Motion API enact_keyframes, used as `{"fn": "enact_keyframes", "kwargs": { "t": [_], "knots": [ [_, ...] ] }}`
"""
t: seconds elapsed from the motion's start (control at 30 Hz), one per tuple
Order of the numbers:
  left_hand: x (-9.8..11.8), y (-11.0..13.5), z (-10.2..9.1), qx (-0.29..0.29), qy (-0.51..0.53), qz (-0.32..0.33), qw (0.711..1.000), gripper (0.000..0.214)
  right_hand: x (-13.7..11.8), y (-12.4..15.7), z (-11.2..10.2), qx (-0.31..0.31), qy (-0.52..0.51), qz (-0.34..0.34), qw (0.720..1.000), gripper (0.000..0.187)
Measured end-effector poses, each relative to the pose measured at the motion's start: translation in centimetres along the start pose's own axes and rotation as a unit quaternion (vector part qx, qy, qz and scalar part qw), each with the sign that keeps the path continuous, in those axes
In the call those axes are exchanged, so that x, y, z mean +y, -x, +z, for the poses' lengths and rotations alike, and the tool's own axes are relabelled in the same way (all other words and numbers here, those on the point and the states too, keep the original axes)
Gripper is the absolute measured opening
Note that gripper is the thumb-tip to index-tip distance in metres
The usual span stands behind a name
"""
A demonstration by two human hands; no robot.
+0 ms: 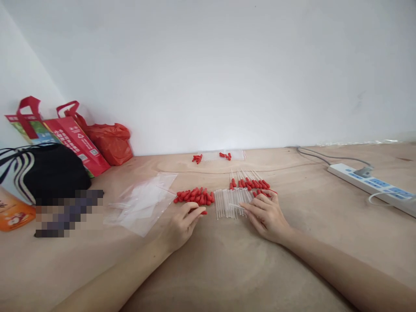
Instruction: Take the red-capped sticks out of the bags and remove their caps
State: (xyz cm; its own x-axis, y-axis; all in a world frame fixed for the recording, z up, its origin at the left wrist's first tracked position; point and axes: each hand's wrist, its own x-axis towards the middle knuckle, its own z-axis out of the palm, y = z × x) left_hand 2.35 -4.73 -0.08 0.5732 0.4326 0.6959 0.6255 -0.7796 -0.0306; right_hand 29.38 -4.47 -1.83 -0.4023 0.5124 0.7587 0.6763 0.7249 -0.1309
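My left hand [182,225] pinches a red rubber dropper bulb [204,212] between thumb and fingers. A pile of loose red bulbs [195,196] lies just beyond it. In my right hand [268,216] a clear dropper tube [236,206] is held, its end pointing left over a row of similar clear tubes [222,203]. The held bulb and tube are apart. Behind my right hand lie several droppers [250,183], red bulbs on clear stems. More red bulbs beside my right fingers are partly hidden.
Clear plastic bags [146,203] lie left of the pile. Near the wall are bags with red bulbs [196,159]. At the left stand red shopping bags [76,141], a black bag [55,169] and an orange packet [16,210]. A power strip [373,184] with cables lies right.
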Motion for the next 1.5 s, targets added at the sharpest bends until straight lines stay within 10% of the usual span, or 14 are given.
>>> {"fn": "enact_keyframes", "kwargs": {
  "t": [0.2,0.43,1.17,1.5],
  "knots": [
    [-3.5,-1.9,-0.5,0.009,0.0,-0.186,0.983,0.027,-0.2,-2.0,1.9,0.065,0.005,0.076,0.995,0.014],
    [-10.0,-4.5,0.7,-0.138,0.042,-0.448,0.882,0.02,-1.3,-4.5,4.5,0.061,0.1,0.042,0.992,0.016],
    [-11.5,-3.2,2.2,-0.165,0.087,-0.48,0.857,0.04,-3.3,-4.8,4.5,-0.111,0.127,0.06,0.984,0.041],
    [-10.8,-3.7,1.6,-0.154,0.048,-0.472,0.867,0.033,-0.7,-3.1,2.3,0.003,0.156,0.094,0.983,0.032]
  ]
}}
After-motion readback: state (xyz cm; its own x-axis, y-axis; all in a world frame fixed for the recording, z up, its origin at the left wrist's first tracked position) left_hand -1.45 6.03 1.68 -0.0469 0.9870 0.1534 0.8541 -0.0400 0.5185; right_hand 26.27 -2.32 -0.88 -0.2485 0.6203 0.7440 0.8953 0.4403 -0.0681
